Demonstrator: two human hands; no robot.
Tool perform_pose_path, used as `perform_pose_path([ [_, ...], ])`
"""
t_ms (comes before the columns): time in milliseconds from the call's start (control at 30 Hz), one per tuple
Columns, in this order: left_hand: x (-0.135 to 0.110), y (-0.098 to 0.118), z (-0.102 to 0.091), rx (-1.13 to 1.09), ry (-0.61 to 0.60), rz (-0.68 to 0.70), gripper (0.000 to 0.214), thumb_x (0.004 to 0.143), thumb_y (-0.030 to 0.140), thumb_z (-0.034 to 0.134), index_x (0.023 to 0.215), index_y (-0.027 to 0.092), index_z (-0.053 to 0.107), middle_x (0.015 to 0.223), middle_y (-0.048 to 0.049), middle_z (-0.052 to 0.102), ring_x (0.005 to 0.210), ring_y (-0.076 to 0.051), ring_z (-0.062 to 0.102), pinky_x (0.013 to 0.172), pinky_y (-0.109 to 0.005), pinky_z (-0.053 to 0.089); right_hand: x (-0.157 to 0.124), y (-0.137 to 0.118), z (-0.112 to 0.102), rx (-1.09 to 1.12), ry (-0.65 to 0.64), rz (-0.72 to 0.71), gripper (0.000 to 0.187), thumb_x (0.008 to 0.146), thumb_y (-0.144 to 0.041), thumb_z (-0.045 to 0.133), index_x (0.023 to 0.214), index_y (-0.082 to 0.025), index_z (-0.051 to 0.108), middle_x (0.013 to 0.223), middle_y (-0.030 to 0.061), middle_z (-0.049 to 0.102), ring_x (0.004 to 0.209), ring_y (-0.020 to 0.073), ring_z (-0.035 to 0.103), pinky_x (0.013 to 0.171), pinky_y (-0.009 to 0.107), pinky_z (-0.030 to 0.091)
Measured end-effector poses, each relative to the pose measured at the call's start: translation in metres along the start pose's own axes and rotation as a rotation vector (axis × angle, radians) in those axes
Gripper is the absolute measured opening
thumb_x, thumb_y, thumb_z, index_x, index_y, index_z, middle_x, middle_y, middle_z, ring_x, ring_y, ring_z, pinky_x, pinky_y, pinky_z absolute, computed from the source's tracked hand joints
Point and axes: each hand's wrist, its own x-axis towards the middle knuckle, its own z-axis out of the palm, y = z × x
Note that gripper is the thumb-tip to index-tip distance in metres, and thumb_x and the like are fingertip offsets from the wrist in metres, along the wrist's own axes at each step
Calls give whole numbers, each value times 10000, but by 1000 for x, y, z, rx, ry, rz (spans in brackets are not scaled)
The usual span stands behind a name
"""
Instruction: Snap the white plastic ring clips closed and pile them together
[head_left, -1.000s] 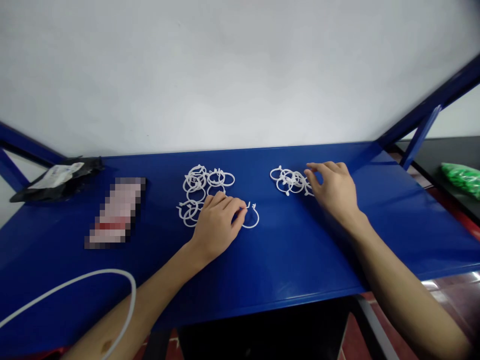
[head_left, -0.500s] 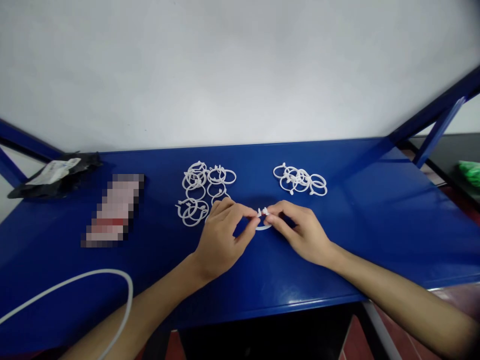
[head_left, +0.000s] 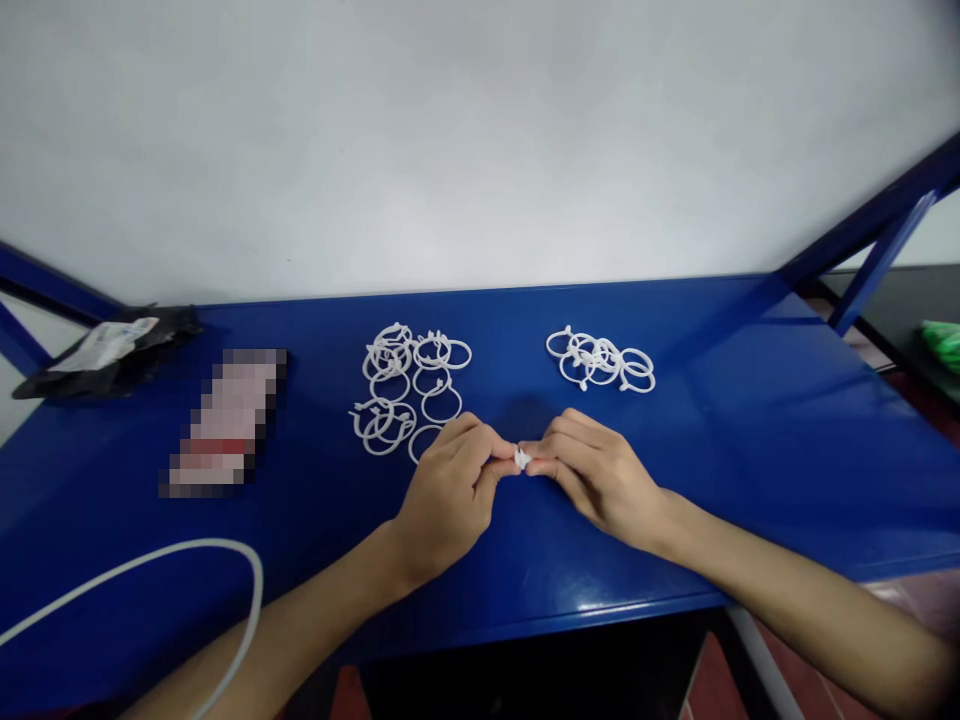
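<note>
Between my two hands, near the middle of the blue table, is a white plastic ring point(head_left: 523, 459), with only its clasp ends showing. My left hand point(head_left: 457, 490) pinches one side of it between thumb and forefinger. From the other side, my right hand point(head_left: 592, 475) pinches it the same way, and the fingertips of both hands almost meet. Left of the hands lies a pile of white rings point(head_left: 390, 385), several with their clasps undone. A smaller group of white rings point(head_left: 600, 358) lies beyond my right hand, and most look closed.
On the blue table point(head_left: 675, 440), a black plastic package with a white label point(head_left: 105, 345) lies at the far left. Beside it is a blurred-out flat item point(head_left: 232, 410). A white cable point(head_left: 180, 545) loops over my left forearm. A white wall point(head_left: 480, 150) stands behind.
Both hands have moved slightly toward me and closer together. The ring's two ends, apart before, now meet between the fingertips. The ring's lower curve no longer shows.
</note>
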Motion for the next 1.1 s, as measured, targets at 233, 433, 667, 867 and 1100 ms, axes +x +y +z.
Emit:
perform_pose_path([
  [233,-3,-5,6,98,29,190,183,943,76,515,805,195,522,688,10,590,697,-136,548,655,-281,487,-3,-2,1,-231,-54,-50,233,1027,-224,424,950,-156,634,739,43,588,671,158,450,598,297,409],
  [433,-5,-8,7,135,-13,224,199,926,42,503,801,196,507,671,8,585,702,-147,530,660,-289,460,-5,-2,1,-451,-90,-163,254,1003,-129,400,970,-105,650,723,55,558,661,176,402,576,321,381],
  [667,-8,-8,9,151,-49,160,170,934,80,506,810,196,501,719,-2,601,712,-156,542,682,-313,462,-2,-8,4,-656,-52,-244,253,982,-92,416,959,-90,669,705,60,574,660,183,437,576,316,417],
  [867,0,-11,6,232,-70,121,20,943,199,564,951,181,561,843,-23,658,802,-181,582,757,-345,482,2,3,-3,-579,-55,-146,238,1003,-140,426,1077,-114,651,825,81,643,757,188,533,638,312,478],
  [1100,12,-33,-10,771,-119,47,228,934,353,578,1005,143,634,957,-103,660,921,-295,568,778,-425,433,2,59,-57,-601,387,361,242,979,-259,496,1082,-186,702,960,98,609,772,188,581,661,326,495],
])
